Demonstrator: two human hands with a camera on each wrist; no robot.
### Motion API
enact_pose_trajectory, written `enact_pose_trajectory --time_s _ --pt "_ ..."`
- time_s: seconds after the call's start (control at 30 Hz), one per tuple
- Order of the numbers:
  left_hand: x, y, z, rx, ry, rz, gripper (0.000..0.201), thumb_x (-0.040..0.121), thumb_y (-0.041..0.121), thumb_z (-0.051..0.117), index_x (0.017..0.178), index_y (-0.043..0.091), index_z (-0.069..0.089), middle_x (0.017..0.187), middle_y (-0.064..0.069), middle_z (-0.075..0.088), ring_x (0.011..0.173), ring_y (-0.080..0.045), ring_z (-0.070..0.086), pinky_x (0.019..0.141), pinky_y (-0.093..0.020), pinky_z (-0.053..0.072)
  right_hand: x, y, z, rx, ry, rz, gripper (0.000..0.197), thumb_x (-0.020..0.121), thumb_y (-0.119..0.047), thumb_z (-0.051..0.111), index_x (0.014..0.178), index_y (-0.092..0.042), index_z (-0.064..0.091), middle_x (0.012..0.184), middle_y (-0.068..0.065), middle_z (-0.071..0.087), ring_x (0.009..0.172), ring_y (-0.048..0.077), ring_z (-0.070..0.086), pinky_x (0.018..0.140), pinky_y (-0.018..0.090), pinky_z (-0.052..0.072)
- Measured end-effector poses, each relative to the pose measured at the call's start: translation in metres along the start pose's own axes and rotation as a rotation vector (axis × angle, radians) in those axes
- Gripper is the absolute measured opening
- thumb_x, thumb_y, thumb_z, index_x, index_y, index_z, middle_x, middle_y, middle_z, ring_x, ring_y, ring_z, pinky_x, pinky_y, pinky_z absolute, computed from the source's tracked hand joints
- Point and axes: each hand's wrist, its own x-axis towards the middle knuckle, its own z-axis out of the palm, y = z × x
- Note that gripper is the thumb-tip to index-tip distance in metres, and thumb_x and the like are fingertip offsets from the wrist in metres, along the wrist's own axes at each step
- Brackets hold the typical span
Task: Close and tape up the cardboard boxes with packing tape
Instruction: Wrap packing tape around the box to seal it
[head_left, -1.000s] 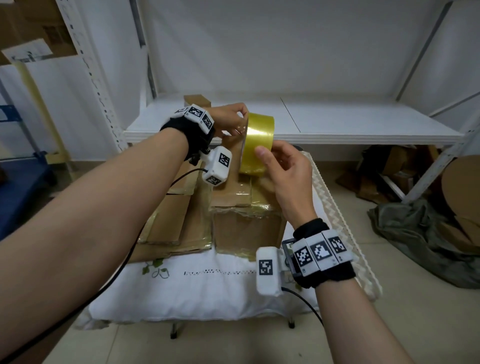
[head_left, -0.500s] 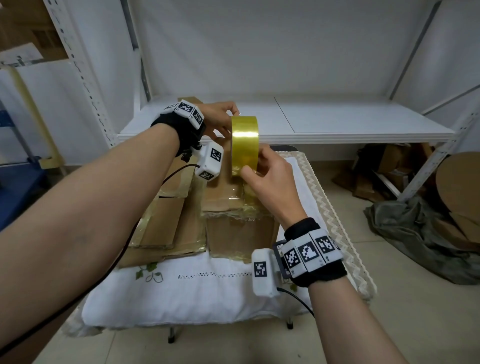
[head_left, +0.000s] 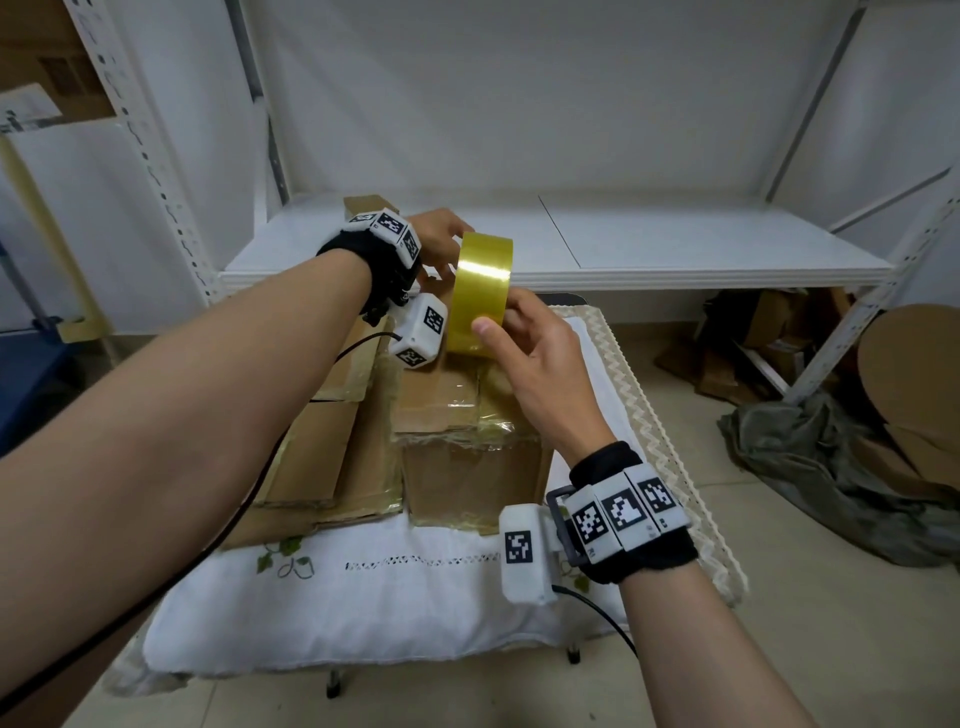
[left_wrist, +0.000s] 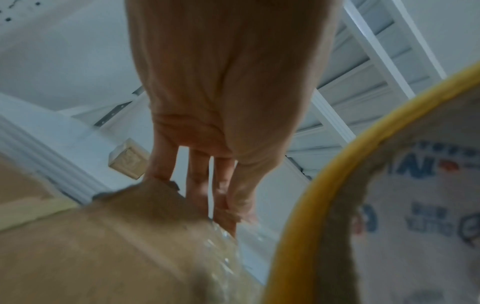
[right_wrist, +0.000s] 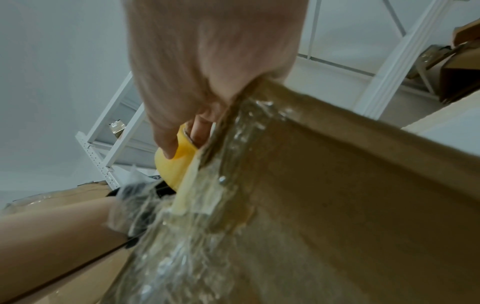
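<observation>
Your right hand (head_left: 540, 364) grips the light, stiff tape roll (head_left: 480, 296) by its rim; your left hand (head_left: 441, 244) pinches the thin, clingy tape end at the box (head_left: 467, 415)

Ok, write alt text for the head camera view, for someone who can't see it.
A person's right hand holds a yellow roll of packing tape upright above a taped cardboard box, while the left hand reaches to the box's far edge. The box and flattened cardboard sit on a white cloth-covered table before a white shelf.
</observation>
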Motion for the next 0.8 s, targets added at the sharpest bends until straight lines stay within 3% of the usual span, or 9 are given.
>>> enact_pose_trajectory --time_s 0.1,0.17,0.27,0.4,0.53,0.63,0.73,0.8 --pt "0.005 -0.008 0.003 -0.002 0.060 -0.021 0.012 0.094 0.001 0.058 0.098 0.010 0.065 0.080 -0.008 0.063 0.061 -0.018 0.062 0.053 -0.030 0.051 0.001 0.000 0.000 0.010 -0.001 0.013 0.038 0.101 -0.018 0.061 0.137 -0.006 0.056 0.125 0.007 0.071 0.117 0.015 0.067 0.102 0.044 0.055" --pt "0.007 -0.012 0.004 -0.012 0.072 -0.025 0.013 0.092 -0.004 0.059 0.087 0.006 0.066 0.077 -0.011 0.060 0.062 -0.020 0.059 0.053 -0.028 0.050 0.001 0.000 0.000 0.014 -0.008 0.020 0.039 0.101 -0.018 0.060 0.138 -0.007 0.055 0.126 0.007 0.071 0.118 0.015 0.067 0.102 0.045 0.055" --pt "0.009 -0.015 0.005 -0.002 0.063 -0.034 0.023 0.090 -0.007 0.059 0.072 0.007 0.062 0.066 -0.010 0.056 0.052 -0.020 0.055 0.049 -0.026 0.047 0.002 0.001 0.002 0.006 -0.021 0.024 0.043 0.100 -0.023 0.060 0.141 -0.010 0.054 0.130 0.007 0.069 0.122 0.017 0.065 0.104 0.047 0.053" --pt "0.016 -0.017 0.007 0.049 0.045 -0.089 0.018 0.085 -0.005 0.062 0.068 0.001 0.060 0.062 -0.015 0.057 0.045 -0.023 0.053 0.056 -0.029 0.045 0.002 0.001 0.002 0.006 -0.028 0.025 0.047 0.100 -0.023 0.059 0.144 -0.009 0.051 0.132 0.008 0.067 0.124 0.018 0.064 0.106 0.048 0.052" --pt "0.022 -0.019 0.007 0.043 0.051 -0.100 0.024 0.087 -0.005 0.062 0.068 0.006 0.053 0.052 -0.002 0.057 0.047 -0.013 0.055 0.056 -0.030 0.047 0.003 0.001 0.003 -0.023 -0.029 0.023 0.050 0.098 -0.030 0.058 0.144 -0.012 0.051 0.133 0.006 0.067 0.126 0.018 0.062 0.107 0.050 0.050" --pt "0.019 -0.017 0.007 0.044 0.009 -0.079 0.023 0.089 -0.005 0.062 0.070 0.005 0.053 0.043 0.006 0.057 0.037 -0.005 0.053 0.048 -0.022 0.044 0.003 0.001 0.004 -0.037 -0.024 0.025 0.050 0.097 -0.032 0.057 0.144 -0.013 0.052 0.132 0.005 0.067 0.125 0.017 0.062 0.107 0.049 0.051" --pt "0.018 -0.012 0.008 0.061 0.034 -0.077 0.018 0.090 -0.004 0.061 0.079 0.009 0.053 0.063 -0.003 0.059 0.052 -0.014 0.056 0.042 -0.017 0.046 0.002 0.001 0.004 -0.052 -0.020 0.019 0.048 0.099 -0.030 0.058 0.143 -0.014 0.052 0.132 0.004 0.067 0.125 0.016 0.063 0.106 0.048 0.051" --pt "0.021 -0.011 0.009 0.079 0.040 -0.064 0.021 0.090 -0.006 0.060 0.079 0.009 0.051 0.073 -0.005 0.053 0.064 -0.019 0.053 0.048 -0.020 0.050 0.001 0.001 0.004 -0.059 -0.017 0.026 0.045 0.099 -0.028 0.059 0.141 -0.013 0.053 0.131 0.004 0.068 0.123 0.015 0.064 0.105 0.046 0.053"
